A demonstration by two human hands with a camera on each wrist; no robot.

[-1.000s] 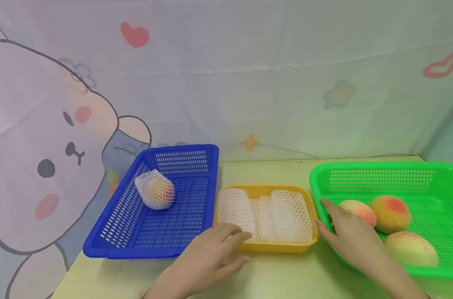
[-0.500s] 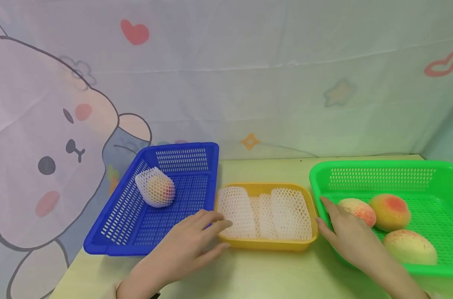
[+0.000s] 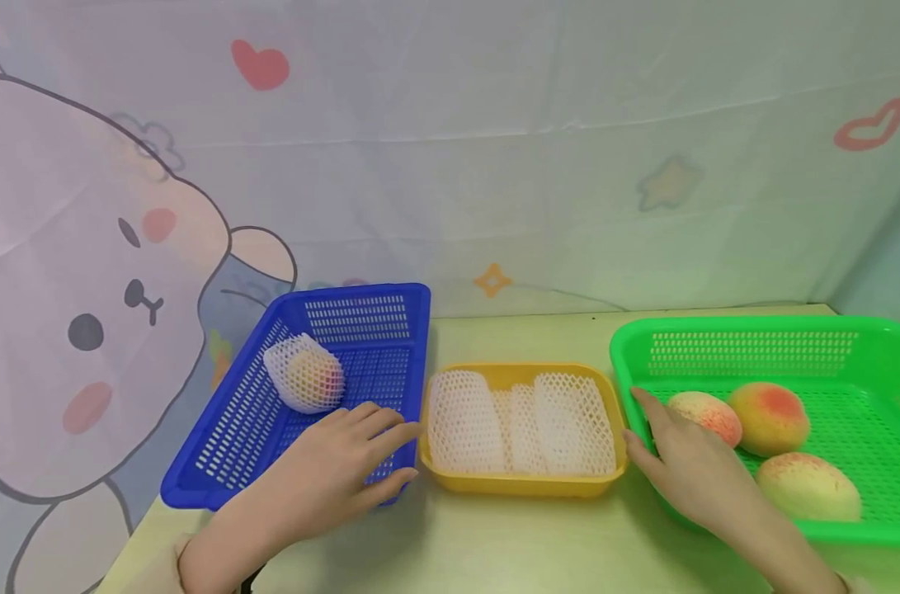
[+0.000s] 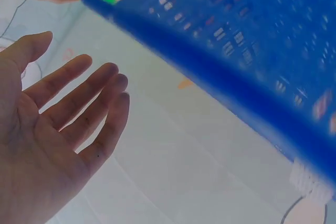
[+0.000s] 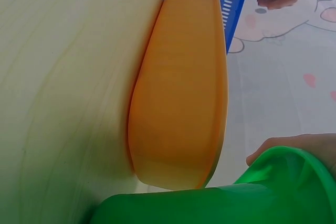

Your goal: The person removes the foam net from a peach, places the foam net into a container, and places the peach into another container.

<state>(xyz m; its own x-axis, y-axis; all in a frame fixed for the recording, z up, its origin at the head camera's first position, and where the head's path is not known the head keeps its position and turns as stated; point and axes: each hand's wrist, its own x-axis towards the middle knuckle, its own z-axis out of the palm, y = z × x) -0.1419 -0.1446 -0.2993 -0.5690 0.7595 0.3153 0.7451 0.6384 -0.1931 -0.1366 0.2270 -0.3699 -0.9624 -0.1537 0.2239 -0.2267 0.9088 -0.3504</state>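
Note:
My left hand hovers over the front right corner of the blue basket, fingers spread and holding nothing. In the left wrist view the palm and loosely bent fingers show beside the basket's wall. Inside that basket lies one peach in a white foam net. My right hand rests on the left rim of the green basket, forefinger and thumb extended; its other fingers are mostly hidden. In the green basket lie a pale peach, a red-topped peach and a yellowish peach.
Between the baskets stands a yellow tray with several flat white foam nets in it. The pale wooden table runs beneath everything. A printed curtain hangs close behind.
My left hand has moved left, from the tray's front edge to above the blue basket's near corner. The right hand stays at the green basket's rim. Peaches and nets have not moved.

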